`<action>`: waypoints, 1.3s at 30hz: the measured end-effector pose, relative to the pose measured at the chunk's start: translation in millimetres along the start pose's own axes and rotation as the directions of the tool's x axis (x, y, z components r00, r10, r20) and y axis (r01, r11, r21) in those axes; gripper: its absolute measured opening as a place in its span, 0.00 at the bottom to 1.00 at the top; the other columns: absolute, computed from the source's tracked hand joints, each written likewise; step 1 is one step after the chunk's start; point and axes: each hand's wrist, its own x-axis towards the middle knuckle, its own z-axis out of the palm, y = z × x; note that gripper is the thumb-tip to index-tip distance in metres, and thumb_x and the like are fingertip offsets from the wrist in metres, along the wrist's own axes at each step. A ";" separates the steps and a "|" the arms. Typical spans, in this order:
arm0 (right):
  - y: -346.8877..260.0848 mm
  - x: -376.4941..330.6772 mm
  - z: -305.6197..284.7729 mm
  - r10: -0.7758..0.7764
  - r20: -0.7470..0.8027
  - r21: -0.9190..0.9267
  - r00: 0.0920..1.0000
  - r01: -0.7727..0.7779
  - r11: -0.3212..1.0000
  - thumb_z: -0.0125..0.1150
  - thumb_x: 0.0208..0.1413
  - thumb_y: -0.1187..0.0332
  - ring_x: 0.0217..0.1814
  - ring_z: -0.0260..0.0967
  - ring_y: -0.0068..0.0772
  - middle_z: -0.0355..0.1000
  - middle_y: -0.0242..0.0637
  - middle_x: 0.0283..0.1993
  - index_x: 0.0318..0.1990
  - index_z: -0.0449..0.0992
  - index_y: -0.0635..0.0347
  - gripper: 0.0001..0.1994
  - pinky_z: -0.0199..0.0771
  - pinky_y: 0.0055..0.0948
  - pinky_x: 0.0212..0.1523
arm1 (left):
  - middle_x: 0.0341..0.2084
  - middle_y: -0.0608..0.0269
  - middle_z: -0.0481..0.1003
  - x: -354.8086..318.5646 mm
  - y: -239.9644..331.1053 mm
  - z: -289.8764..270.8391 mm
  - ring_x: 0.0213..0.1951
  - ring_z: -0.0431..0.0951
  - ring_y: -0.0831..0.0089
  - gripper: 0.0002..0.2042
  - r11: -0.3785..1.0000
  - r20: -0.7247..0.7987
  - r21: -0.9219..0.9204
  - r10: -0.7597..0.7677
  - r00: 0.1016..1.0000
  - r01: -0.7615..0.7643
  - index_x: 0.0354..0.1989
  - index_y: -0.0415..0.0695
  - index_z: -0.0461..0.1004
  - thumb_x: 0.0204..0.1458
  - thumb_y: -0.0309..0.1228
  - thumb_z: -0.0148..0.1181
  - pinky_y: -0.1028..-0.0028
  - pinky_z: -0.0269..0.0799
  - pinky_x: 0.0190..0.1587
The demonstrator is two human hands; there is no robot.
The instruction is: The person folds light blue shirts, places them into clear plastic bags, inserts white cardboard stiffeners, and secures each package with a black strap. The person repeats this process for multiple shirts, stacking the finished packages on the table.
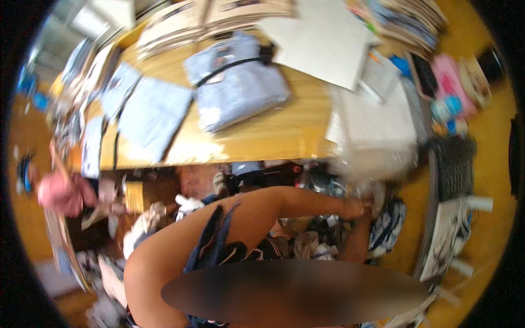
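Both hands meet at the near right edge of the wooden desk [262, 136], where the left hand [365, 206] and right hand [362, 229] reach into a blurred, clear plastic bag holding white folded cloth [377, 158] that hangs off the desk's edge. Motion blur hides the fingers, so whether they are spread or pinching cannot be told. Farther left on the desk lies a pale blue folded shirt in clear wrapping [235, 82], with a large white sheet of card [325, 41] beyond it.

One clear plastic-wrapped package of folded pale-blue cloth [238, 82] lay mid-table, with flatter pale-blue packets [150, 116] to its left and stacked cardboard sheets [213, 19] behind.
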 end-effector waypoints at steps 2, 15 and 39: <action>-2.0 -4.6 -9.8 0.000 0.032 -0.009 0.999 0.000 1.000 0.48 0.47 0.70 0.51 0.55 0.46 0.56 0.53 0.50 0.47 0.59 0.70 0.19 0.51 0.39 0.52 | 0.39 0.49 0.67 -53.5 24.3 -35.1 0.42 0.67 0.56 0.16 0.992 0.023 0.086 0.089 0.996 -0.091 0.38 0.41 0.66 0.37 0.25 0.48 0.63 0.65 0.42; -10.0 -20.7 -48.0 0.092 0.024 -0.117 0.995 -0.089 0.989 0.46 0.47 0.69 0.48 0.58 0.44 0.59 0.52 0.47 0.45 0.61 0.70 0.18 0.56 0.37 0.49 | 0.29 0.51 0.69 -462.9 32.9 -134.1 0.35 0.69 0.57 0.18 0.643 -0.764 -0.403 -0.628 0.147 0.651 0.39 0.40 0.67 0.33 0.17 0.46 0.67 0.64 0.37; -763.4 -370.6 29.1 -0.849 0.523 0.633 -0.069 0.699 0.333 0.66 0.32 0.58 0.44 0.64 0.39 0.66 0.49 0.42 0.44 0.65 0.71 0.32 0.62 0.28 0.44 | 0.21 0.44 0.70 -731.1 -69.5 -143.1 0.27 0.72 0.53 0.20 0.146 -0.524 -0.754 -0.722 -0.452 0.640 0.25 0.34 0.65 0.26 0.34 0.67 0.64 0.67 0.32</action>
